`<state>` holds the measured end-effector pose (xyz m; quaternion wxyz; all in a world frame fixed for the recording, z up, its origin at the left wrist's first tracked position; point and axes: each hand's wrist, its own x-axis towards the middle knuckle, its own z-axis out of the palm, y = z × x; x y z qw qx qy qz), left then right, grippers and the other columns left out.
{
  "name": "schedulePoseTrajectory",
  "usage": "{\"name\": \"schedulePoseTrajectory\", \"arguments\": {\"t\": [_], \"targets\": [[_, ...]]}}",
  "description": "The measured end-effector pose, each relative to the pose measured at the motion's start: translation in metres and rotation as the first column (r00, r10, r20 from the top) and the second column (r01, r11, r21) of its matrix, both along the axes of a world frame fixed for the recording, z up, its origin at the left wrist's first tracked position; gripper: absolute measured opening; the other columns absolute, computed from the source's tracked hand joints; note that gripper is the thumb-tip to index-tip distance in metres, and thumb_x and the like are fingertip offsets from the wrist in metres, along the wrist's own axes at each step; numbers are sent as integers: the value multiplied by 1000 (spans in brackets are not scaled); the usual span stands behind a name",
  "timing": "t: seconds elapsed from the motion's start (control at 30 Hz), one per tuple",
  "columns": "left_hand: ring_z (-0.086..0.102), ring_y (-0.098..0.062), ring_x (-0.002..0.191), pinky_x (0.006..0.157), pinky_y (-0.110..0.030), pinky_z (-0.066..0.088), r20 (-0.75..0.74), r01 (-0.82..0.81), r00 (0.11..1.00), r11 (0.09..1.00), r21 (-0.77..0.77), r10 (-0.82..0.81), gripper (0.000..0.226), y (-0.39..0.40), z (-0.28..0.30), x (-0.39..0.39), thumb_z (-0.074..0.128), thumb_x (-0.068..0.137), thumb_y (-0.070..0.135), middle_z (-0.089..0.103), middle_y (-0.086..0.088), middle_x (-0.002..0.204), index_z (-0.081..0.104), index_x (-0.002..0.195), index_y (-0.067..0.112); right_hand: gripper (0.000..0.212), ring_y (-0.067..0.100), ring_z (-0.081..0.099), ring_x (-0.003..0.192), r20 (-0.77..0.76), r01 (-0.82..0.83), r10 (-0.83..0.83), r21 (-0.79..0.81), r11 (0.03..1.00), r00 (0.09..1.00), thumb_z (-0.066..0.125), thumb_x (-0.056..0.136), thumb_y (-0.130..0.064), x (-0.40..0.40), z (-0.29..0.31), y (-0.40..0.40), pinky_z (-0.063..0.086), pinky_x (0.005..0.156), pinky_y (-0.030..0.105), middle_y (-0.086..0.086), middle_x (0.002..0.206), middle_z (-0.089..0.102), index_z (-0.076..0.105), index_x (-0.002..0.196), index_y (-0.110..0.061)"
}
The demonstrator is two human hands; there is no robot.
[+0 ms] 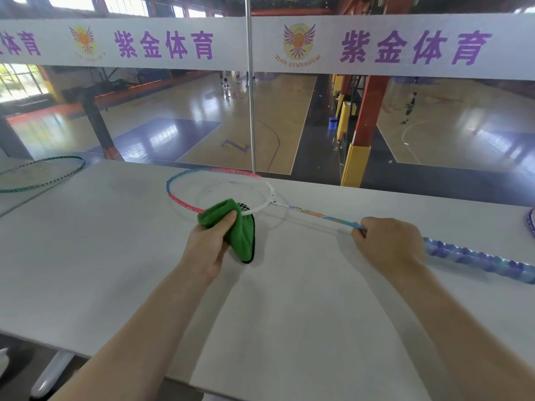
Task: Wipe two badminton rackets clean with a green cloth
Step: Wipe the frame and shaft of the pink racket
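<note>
A badminton racket with a pink, blue and white frame [185, 202] is held just above the white table [115, 256], its head near the far edge. My right hand [389, 241] grips its thin shaft where it meets the blue-purple wrapped handle [477, 260]. My left hand [212, 241] holds a folded green cloth [241, 240] and presses it over the near rim of the racket head. A second racket with a teal frame [43, 173] lies at the far left of the table.
A glass barrier with a metal post [250, 111] runs along the table's far edge, with a basketball court below. A purple object [531, 221] pokes in at the right edge. Table legs [55, 371] show at the lower left.
</note>
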<state>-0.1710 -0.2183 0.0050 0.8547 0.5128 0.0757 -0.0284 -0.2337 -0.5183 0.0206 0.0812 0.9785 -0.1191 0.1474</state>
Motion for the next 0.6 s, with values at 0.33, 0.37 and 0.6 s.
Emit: {"name": "schedulePoseTrajectory", "arguments": {"t": [0.33,0.37,0.6], "targets": [[70,-21,100,88,-37,55,55,-154,987,987,37,152,22,-45,-3,5,79,80,14,74,-4,103,70,100,15,30,20,48,62,4,-35,35,-18,999,999,36,99,-38,-4,0,21,32,55,29,-5,56,37,47,75,-22],[70,-21,100,90,-39,55,43,-153,988,987,49,151,23,-46,-4,6,81,78,16,74,-3,102,71,99,16,30,19,48,62,2,-28,28,-24,999,1000,36,99,-38,-5,1,19,31,54,29,-5,57,37,47,76,-22],[71,-19,96,82,-33,57,13,-131,991,991,-5,131,19,-52,-7,1,78,81,10,74,-5,101,71,99,11,30,17,47,61,-6,-28,28,-54,998,1000,34,100,-39,-4,2,5,30,52,28,-7,57,37,49,78,-24]]}}
